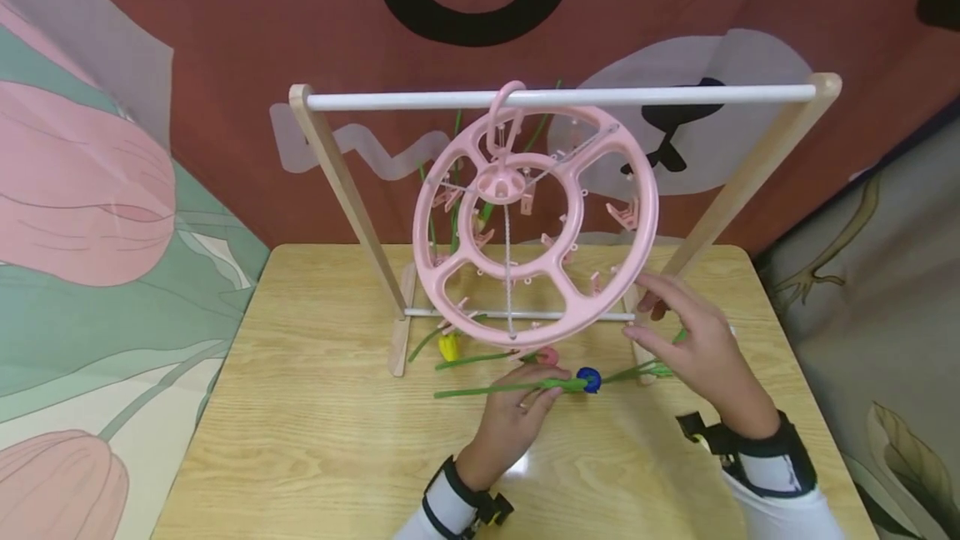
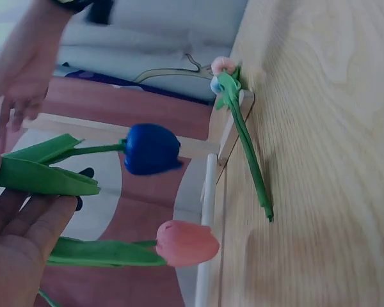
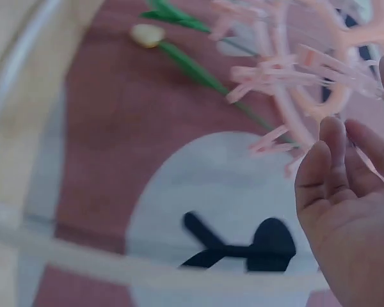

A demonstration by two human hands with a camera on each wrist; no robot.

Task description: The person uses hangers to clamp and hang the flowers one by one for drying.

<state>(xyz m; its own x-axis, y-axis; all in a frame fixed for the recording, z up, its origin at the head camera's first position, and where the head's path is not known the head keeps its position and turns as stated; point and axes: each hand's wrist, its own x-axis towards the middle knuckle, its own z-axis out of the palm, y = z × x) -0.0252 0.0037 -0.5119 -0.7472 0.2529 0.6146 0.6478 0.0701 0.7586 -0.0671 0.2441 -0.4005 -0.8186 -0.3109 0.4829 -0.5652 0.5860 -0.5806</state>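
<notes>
My left hand (image 1: 513,415) holds a blue artificial tulip (image 1: 588,380) by its green leaves and stem, the bloom pointing right. Above it hangs a round pink clip hanger (image 1: 649,207) with small pegs. My right hand (image 1: 701,340) is at the hanger's lower right rim, thumb and index finger apart; whether a fingertip touches the rim is unclear. A pink tulip (image 2: 187,243) and a yellow tulip (image 1: 448,347) hang at the hanger's near side. At its far side a pale tulip (image 3: 147,35) hangs bloom down.
The hanger's hook sits over the white rod (image 1: 675,96) of a wooden stand (image 1: 345,190) on a wood-grain table (image 1: 300,440). Loose flowers (image 2: 246,141) with pink and light blue blooms lie by the stand's right foot. A printed curtain (image 1: 225,107) stands behind.
</notes>
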